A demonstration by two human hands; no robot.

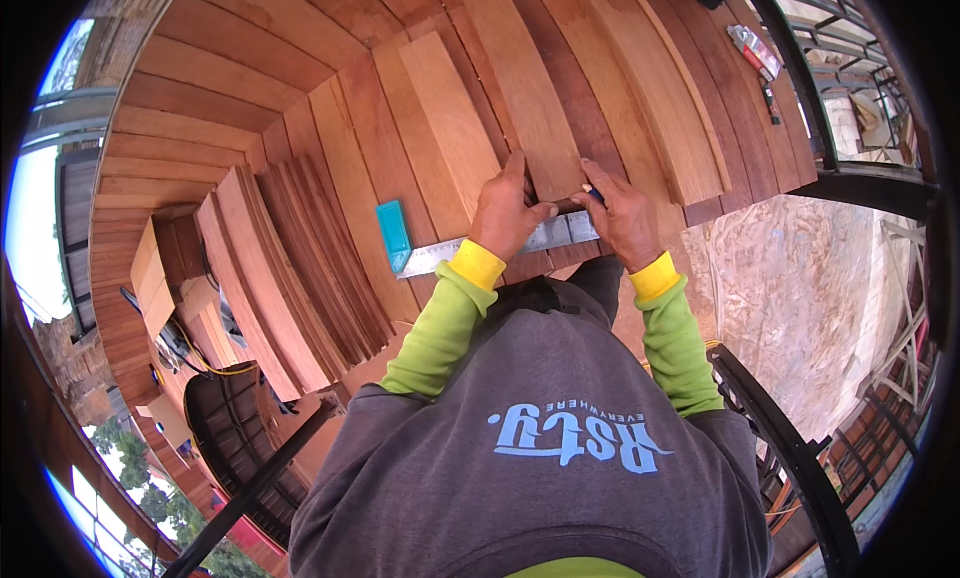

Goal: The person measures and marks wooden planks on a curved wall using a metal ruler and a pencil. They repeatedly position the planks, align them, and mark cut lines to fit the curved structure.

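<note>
Both my hands are at the near end of a reddish wooden plank (pixel 520 88) that lies among other boards. My left hand (pixel 503 210) grips the plank's left side near the end, with its thumb pointing right. My right hand (pixel 625 223) is at the right corner, its forefinger along the plank's edge. A dark blue pencil (pixel 593 193) shows between its fingers, mostly hidden. Just below the hands lies a try square with a teal handle (pixel 393 228) and a silver blade (pixel 430 258). My left wrist covers part of the blade.
Loose planks (pixel 445 108) lie on either side, and a stack of boards (pixel 290 268) stands at left. A red-and-white packet (pixel 753 53) sits at the far right. Black metal railing (pixel 790 448) curves beside me at right. Power cables and tools (pixel 185 348) lie farther left.
</note>
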